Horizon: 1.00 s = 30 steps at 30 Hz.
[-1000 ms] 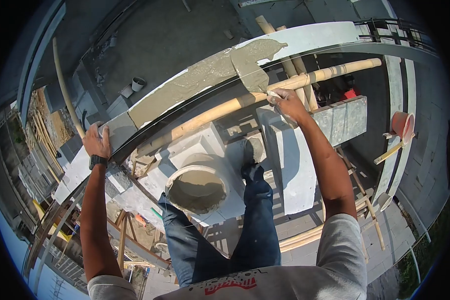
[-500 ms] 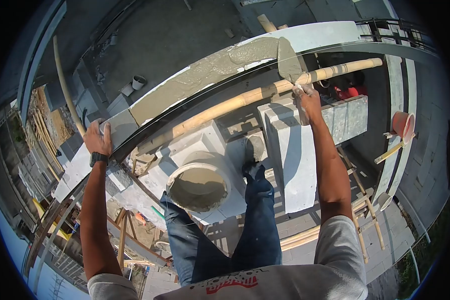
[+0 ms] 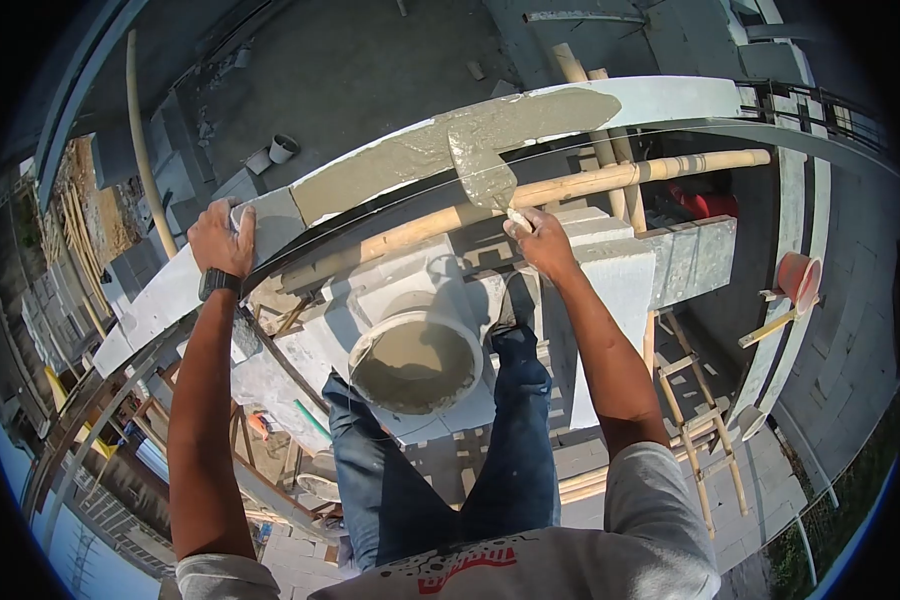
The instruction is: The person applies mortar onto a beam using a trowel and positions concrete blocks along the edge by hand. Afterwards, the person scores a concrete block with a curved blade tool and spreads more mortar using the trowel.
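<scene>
Along the top of the wall [image 3: 685,98], a bed of wet mortar [image 3: 370,175] is laid between a grey block and a bare white stretch. Spreading is judged to be in hand; any further stroke would call for a flat blade and a steady wrist. Over the bed's near edge, the trowel [image 3: 482,165] is held, its blade smeared with mortar (firm contact beneath cannot be confirmed). Its handle is grasped by the right hand [image 3: 538,243], fingers closed around it. At the bed's left end the grey block [image 3: 272,224] is seated; its outer end is touched by the left hand [image 3: 222,238], fingers partly curled, whether gripping or merely resting cannot be told. Nearer the body, a bamboo pole [image 3: 570,187] is seen beside the wall, and a bucket [image 3: 417,304] of mortar is placed by the legs.
</scene>
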Each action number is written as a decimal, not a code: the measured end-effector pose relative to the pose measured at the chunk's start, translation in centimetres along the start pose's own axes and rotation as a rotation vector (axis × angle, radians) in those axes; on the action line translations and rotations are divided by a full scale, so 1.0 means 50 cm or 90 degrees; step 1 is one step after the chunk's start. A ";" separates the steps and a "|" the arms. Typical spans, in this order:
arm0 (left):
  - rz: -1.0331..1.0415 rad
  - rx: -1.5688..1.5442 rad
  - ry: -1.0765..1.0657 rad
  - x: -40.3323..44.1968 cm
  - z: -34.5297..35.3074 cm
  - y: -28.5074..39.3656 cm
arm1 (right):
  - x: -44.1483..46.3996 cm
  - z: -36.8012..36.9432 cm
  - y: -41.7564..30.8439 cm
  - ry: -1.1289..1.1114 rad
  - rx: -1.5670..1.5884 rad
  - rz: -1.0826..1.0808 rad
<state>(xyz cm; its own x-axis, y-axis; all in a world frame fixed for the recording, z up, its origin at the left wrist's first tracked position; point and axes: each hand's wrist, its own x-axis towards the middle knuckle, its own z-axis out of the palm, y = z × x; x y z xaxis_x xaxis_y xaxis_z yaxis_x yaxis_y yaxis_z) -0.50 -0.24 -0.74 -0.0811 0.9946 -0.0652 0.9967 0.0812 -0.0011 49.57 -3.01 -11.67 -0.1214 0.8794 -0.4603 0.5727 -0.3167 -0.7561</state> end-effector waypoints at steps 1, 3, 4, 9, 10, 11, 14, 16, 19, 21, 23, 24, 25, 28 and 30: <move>0.000 0.001 0.003 0.000 -0.003 0.004 | -0.003 -0.016 -0.002 -0.002 -0.039 0.044; 0.004 0.001 0.007 0.001 -0.004 0.005 | 0.006 -0.051 0.011 0.044 -0.077 0.062; 0.006 0.001 0.010 0.002 -0.003 0.005 | 0.014 -0.074 0.017 0.067 -0.095 0.071; 0.012 -0.004 0.018 0.002 0.001 0.006 | 0.065 -0.203 0.097 0.173 -0.026 0.129; 0.012 -0.001 0.015 0.002 0.002 0.006 | 0.064 -0.217 0.092 0.211 0.018 0.123; 0.010 0.007 0.012 -0.001 0.001 0.002 | 0.069 -0.220 0.116 0.214 0.128 0.162; -0.004 -0.009 0.003 0.002 -0.004 0.003 | 0.063 -0.179 0.115 0.191 0.362 0.247; 0.007 -0.025 0.026 0.000 -0.001 0.002 | 0.048 -0.124 0.096 0.140 0.477 0.268; 0.001 -0.022 0.022 0.001 -0.005 0.005 | 0.022 -0.002 0.044 0.094 0.477 0.249; -0.005 -0.036 0.017 0.001 -0.009 0.009 | -0.006 0.072 -0.030 0.041 0.456 0.235; -0.007 -0.041 0.018 0.000 -0.013 0.007 | -0.023 0.156 -0.063 0.009 0.409 0.239; -0.003 -0.051 0.033 0.000 -0.013 0.004 | -0.033 0.193 -0.089 -0.011 0.372 0.222; 0.001 -0.063 0.047 -0.001 -0.011 0.002 | -0.041 0.223 -0.123 -0.039 0.334 0.223; 0.002 -0.085 0.060 -0.003 -0.009 -0.001 | -0.050 0.297 -0.195 -0.107 0.172 0.175; -0.001 -0.107 0.056 -0.006 -0.012 -0.002 | -0.052 0.357 -0.185 -0.156 0.181 0.159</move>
<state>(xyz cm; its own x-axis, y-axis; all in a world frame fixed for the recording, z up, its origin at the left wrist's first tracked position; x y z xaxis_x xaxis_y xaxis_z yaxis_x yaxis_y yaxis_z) -0.55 -0.50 -0.14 -0.0903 0.9956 0.0229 0.9825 0.0854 0.1655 30.14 -8.71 -11.79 -0.2155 0.6642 -0.7158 0.3674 -0.6241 -0.6896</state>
